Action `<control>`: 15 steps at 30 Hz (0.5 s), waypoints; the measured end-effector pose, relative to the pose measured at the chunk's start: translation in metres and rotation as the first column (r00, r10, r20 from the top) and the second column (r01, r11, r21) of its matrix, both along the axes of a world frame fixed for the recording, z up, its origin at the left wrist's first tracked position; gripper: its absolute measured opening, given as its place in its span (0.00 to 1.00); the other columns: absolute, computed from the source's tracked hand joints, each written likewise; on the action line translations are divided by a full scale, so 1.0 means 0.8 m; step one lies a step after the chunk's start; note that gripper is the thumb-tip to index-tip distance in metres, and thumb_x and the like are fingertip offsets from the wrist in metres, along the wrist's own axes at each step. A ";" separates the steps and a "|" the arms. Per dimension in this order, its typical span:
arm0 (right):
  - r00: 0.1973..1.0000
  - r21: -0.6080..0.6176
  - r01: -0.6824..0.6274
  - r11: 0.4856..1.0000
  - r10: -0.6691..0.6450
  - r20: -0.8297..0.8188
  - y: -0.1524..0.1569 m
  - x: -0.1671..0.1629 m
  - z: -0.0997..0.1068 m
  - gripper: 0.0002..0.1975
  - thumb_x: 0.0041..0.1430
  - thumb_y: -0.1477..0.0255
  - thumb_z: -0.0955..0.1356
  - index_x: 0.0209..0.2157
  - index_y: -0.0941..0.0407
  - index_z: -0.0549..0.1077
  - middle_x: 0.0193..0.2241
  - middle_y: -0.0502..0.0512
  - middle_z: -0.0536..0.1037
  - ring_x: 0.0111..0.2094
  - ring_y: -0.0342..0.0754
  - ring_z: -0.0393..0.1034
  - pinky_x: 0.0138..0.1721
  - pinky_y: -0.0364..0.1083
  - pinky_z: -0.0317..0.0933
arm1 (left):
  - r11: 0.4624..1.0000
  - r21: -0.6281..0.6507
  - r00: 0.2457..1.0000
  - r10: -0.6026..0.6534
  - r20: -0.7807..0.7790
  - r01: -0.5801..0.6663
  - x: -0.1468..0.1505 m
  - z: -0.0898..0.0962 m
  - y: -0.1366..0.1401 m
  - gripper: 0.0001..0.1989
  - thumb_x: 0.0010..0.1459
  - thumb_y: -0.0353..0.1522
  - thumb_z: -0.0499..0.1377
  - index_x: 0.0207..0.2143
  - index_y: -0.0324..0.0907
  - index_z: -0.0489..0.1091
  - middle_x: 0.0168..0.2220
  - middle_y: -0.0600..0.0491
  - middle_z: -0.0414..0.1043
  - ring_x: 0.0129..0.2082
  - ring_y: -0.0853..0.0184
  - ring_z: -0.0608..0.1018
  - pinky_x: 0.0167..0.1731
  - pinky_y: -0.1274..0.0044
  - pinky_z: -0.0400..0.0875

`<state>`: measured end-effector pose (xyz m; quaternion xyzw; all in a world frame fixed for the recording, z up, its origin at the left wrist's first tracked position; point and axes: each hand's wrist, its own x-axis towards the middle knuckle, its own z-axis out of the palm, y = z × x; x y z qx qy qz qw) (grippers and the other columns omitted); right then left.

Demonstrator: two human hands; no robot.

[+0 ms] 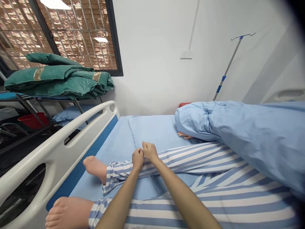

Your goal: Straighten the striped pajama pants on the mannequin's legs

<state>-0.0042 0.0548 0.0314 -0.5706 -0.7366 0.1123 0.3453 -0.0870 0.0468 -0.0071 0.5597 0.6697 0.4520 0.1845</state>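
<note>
My left hand point(138, 158) is closed at the far side of the manikin's far leg, over the striped trousers point(186, 159). Right beside it, my right hand point(149, 150) is also closed, its knuckles upward. What lies inside the fingers, if anything, is hidden. Both forearms reach across the near leg. The manikin lies on the bed, its bare far foot point(96, 168) and near foot point(69, 211) pointing left. A light blue cover point(250, 133) lies over its upper part, and a manikin hand point(185, 135) shows under the edge.
A white bed end board point(57, 136) stands at the left. Behind it, folded green quilts point(62, 79) are piled on a metal rack, with a red basin point(33, 120) below. A drip pole point(230, 65) rises at the far right before the white wall point(152, 47).
</note>
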 end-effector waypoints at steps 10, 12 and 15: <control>0.994 -0.080 0.109 0.991 -0.110 -0.007 -0.007 0.023 -0.035 0.25 0.59 0.65 0.49 0.22 0.58 0.70 0.23 0.56 0.74 0.24 0.41 0.63 0.25 0.40 0.45 | 0.999 -0.037 0.997 -0.023 -0.076 0.020 0.011 0.014 -0.004 0.10 0.46 0.31 0.45 0.14 0.40 0.57 0.15 0.58 0.57 0.20 0.74 0.60 0.21 0.81 0.51; 0.992 -0.090 0.097 0.991 -0.103 -0.067 -0.002 0.026 -0.035 0.26 0.59 0.65 0.49 0.21 0.58 0.70 0.22 0.56 0.73 0.23 0.41 0.62 0.25 0.40 0.46 | 0.999 -0.031 0.997 -0.021 -0.070 0.019 0.021 0.024 0.002 0.11 0.46 0.31 0.44 0.14 0.40 0.56 0.15 0.58 0.57 0.20 0.74 0.60 0.21 0.81 0.51; 0.982 -0.096 0.084 0.992 -0.099 -0.159 0.006 0.031 -0.035 0.26 0.59 0.66 0.49 0.21 0.58 0.70 0.22 0.55 0.73 0.22 0.41 0.61 0.24 0.40 0.46 | 1.000 -0.010 0.998 -0.009 -0.066 0.008 0.040 0.030 0.009 0.11 0.47 0.31 0.43 0.15 0.41 0.56 0.16 0.58 0.57 0.20 0.74 0.60 0.22 0.82 0.52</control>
